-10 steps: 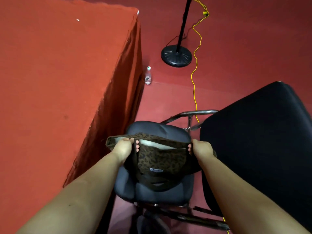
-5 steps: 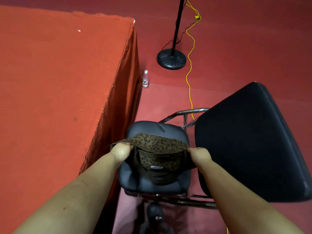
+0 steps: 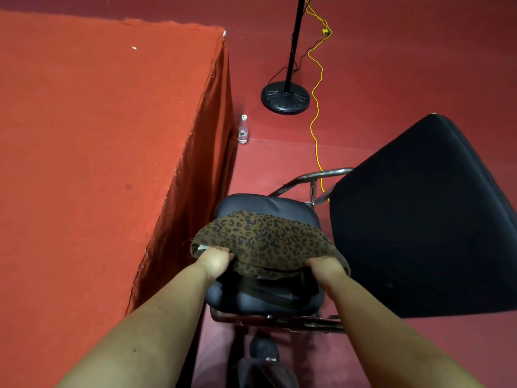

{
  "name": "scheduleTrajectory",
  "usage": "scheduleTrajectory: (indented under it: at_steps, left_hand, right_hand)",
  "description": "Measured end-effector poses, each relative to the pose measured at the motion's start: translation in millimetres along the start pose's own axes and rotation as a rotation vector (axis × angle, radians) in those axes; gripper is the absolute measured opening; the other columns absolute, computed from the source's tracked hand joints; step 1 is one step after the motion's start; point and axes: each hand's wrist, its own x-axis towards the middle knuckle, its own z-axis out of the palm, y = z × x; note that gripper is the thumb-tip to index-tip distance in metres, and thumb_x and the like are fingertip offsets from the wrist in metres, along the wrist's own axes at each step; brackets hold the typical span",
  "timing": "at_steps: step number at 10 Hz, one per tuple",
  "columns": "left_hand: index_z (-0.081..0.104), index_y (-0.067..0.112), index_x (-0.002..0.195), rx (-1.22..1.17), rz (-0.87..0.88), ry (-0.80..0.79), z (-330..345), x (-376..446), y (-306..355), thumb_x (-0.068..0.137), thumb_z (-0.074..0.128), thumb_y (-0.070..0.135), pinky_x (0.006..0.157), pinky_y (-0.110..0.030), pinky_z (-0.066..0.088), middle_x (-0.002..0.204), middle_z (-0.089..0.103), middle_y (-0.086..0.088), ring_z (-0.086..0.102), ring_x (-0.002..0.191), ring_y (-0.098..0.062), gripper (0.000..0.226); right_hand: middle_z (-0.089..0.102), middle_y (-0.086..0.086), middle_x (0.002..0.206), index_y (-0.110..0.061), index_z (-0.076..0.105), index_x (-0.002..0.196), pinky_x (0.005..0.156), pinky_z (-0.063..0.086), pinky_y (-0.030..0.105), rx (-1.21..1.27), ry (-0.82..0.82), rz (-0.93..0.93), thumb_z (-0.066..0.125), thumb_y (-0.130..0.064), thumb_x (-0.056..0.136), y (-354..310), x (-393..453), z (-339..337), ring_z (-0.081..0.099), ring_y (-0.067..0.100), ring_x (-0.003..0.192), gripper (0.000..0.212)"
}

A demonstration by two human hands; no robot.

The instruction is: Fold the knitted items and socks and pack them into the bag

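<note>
red floor; bag [image 3: 263, 242] crosswise between hands [image 3: 216, 259]

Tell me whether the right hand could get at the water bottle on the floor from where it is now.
Probably not. The right hand grips the leopard-print bag on the chair seat, and the water bottle stands far beyond, by the red table's corner.

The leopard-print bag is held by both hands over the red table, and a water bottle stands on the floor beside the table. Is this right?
Not quite. In the head view both hands, left hand and right hand, hold the leopard-print bag over the dark chair seat, not the red table. The water bottle is right.
</note>
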Motion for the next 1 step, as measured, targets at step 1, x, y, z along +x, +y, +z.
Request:
scheduleTrajectory:
  at_steps: [1]
  left_hand:
    - [0.049,-0.008,0.129,-0.014,0.018,0.004,-3.3,-7.4,11.2,0.094,0.05,0.004,0.072,-0.02,0.048,0.133,0.052,-0.024,0.048,0.094,-0.019,0.036]
  right_hand:
    - [0.057,0.018,0.128,0.0,0.056,0.124,0.096,0.044,0.033,-0.009,-0.011,-0.04,0.052,-0.019,0.092,-6.4,-4.0,2.3,0.053,0.032,0.118,0.038]
